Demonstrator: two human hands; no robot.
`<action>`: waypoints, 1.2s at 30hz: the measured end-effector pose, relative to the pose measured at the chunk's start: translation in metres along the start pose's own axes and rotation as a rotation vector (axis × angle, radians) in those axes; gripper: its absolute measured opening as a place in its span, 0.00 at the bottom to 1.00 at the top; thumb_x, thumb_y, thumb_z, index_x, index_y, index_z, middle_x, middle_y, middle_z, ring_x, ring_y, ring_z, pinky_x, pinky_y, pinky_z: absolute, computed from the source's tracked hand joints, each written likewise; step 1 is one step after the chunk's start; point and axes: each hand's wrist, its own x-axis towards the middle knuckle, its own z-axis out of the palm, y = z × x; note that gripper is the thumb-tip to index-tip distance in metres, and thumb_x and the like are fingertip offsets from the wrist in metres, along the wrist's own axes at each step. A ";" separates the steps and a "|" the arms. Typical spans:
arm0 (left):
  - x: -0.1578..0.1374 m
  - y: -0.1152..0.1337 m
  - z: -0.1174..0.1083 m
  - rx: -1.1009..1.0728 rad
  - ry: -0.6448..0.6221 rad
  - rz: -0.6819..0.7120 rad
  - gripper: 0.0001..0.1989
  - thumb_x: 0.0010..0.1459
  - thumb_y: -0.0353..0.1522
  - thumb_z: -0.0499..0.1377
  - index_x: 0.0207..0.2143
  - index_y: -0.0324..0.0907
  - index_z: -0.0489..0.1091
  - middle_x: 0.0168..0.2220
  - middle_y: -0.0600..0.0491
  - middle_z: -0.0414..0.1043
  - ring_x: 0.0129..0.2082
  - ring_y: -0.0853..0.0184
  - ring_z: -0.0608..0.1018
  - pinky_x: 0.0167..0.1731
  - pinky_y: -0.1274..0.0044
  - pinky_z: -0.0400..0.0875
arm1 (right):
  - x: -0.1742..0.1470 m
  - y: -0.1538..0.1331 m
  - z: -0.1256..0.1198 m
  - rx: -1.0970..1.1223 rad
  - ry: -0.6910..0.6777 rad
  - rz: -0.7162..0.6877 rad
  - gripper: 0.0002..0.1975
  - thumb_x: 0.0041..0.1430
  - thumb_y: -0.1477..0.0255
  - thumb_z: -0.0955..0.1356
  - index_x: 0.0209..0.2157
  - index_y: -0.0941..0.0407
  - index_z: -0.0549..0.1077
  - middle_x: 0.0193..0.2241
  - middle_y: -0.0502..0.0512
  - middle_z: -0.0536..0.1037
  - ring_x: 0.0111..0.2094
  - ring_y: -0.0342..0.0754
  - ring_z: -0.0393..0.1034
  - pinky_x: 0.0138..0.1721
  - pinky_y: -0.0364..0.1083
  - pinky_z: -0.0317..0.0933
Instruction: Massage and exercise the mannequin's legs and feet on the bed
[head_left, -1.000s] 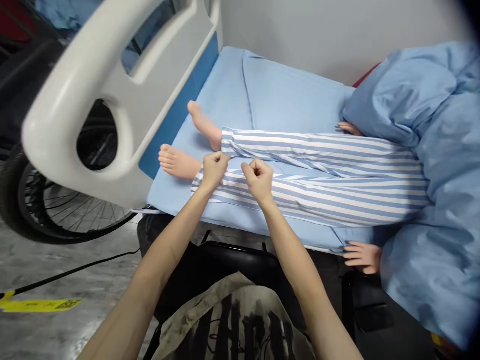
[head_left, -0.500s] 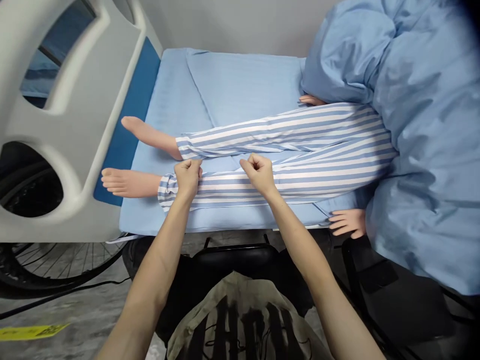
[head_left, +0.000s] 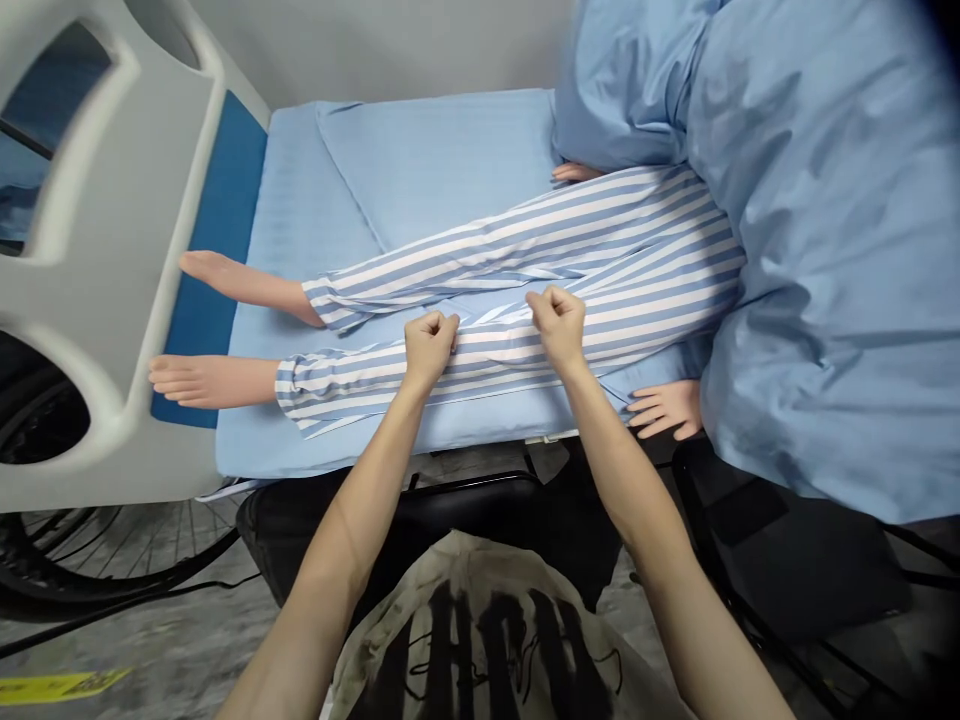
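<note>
A mannequin in blue-and-white striped trousers [head_left: 517,350] lies on the bed, bare feet [head_left: 202,382] to the left. My left hand [head_left: 430,350] is a fist with the thumb side up, at the nearer trouser leg around the shin. Farther right, my right hand [head_left: 559,322] makes a similar fist over the same leg, nearer the knee. No object shows in either fist. Whether they press on the cloth or hover just above it I cannot tell. A bunched light blue quilt [head_left: 810,260] hides the mannequin's upper body.
A grey-white bed end board [head_left: 142,200] stands at the left, with a bicycle-like wheel [head_left: 150,550] below. One mannequin hand [head_left: 667,408] sticks out past the bed's near edge. Black chairs [head_left: 810,560] stand at the lower right. Light blue sheet [head_left: 442,150] covers the mattress.
Both my fists have moved right along the nearer leg, away from the ankle toward the knee. The view has shifted right, so the bed appears farther left. The trousers' near cuff looks slightly more rumpled.
</note>
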 end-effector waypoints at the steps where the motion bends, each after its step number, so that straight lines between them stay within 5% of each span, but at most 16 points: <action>1: -0.001 -0.003 -0.001 0.005 -0.010 0.003 0.20 0.53 0.33 0.60 0.13 0.42 0.56 0.13 0.58 0.57 0.16 0.75 0.62 0.22 0.80 0.59 | 0.004 -0.001 -0.014 -0.028 0.022 -0.038 0.26 0.57 0.59 0.70 0.17 0.54 0.52 0.16 0.44 0.51 0.20 0.38 0.47 0.25 0.42 0.46; 8: -0.001 0.015 0.005 -0.093 0.071 -0.048 0.19 0.50 0.33 0.60 0.12 0.41 0.57 0.12 0.58 0.57 0.15 0.76 0.61 0.20 0.82 0.56 | 0.017 0.026 -0.062 -0.283 0.106 -0.133 0.27 0.59 0.61 0.70 0.18 0.55 0.51 0.17 0.44 0.49 0.21 0.38 0.45 0.26 0.43 0.44; 14: -0.008 0.047 0.093 -0.346 -0.025 -0.088 0.20 0.54 0.31 0.59 0.14 0.42 0.55 0.12 0.59 0.54 0.15 0.75 0.59 0.20 0.80 0.55 | 0.022 0.029 -0.059 -0.206 0.186 -0.114 0.29 0.62 0.55 0.67 0.18 0.54 0.50 0.17 0.45 0.50 0.21 0.39 0.46 0.26 0.43 0.46; 18: -0.018 0.044 0.146 -0.254 -0.111 -0.067 0.21 0.55 0.28 0.58 0.13 0.41 0.55 0.13 0.60 0.53 0.17 0.75 0.58 0.23 0.79 0.54 | 0.028 0.018 -0.072 -0.158 0.183 -0.015 0.30 0.63 0.51 0.65 0.18 0.54 0.51 0.15 0.45 0.52 0.20 0.39 0.47 0.25 0.43 0.48; 22: -0.023 0.030 0.151 -0.102 -0.167 0.024 0.22 0.53 0.26 0.58 0.12 0.41 0.51 0.13 0.61 0.48 0.18 0.75 0.55 0.24 0.78 0.51 | 0.035 0.011 -0.100 -0.163 0.174 -0.059 0.30 0.61 0.51 0.67 0.17 0.55 0.52 0.15 0.45 0.53 0.20 0.39 0.47 0.24 0.43 0.48; 27: -0.023 0.039 0.146 -0.205 -0.168 -0.023 0.21 0.54 0.27 0.57 0.13 0.42 0.53 0.13 0.60 0.52 0.18 0.74 0.59 0.24 0.78 0.54 | 0.046 0.020 -0.123 -0.234 0.275 -0.065 0.30 0.61 0.51 0.67 0.18 0.54 0.50 0.16 0.44 0.49 0.20 0.39 0.46 0.24 0.42 0.45; 31: -0.021 0.057 0.172 -0.346 -0.059 -0.005 0.22 0.56 0.28 0.57 0.14 0.42 0.50 0.14 0.60 0.51 0.18 0.75 0.57 0.23 0.78 0.53 | 0.047 0.029 -0.119 -0.205 0.347 -0.049 0.30 0.63 0.51 0.65 0.19 0.54 0.49 0.16 0.44 0.49 0.20 0.39 0.45 0.23 0.42 0.45; 36: -0.013 0.050 0.206 -0.284 -0.082 0.004 0.24 0.56 0.27 0.60 0.15 0.41 0.49 0.15 0.60 0.46 0.20 0.75 0.54 0.25 0.77 0.50 | 0.050 0.025 -0.127 -0.211 0.290 -0.015 0.28 0.65 0.54 0.65 0.20 0.54 0.50 0.16 0.43 0.50 0.19 0.38 0.45 0.22 0.42 0.46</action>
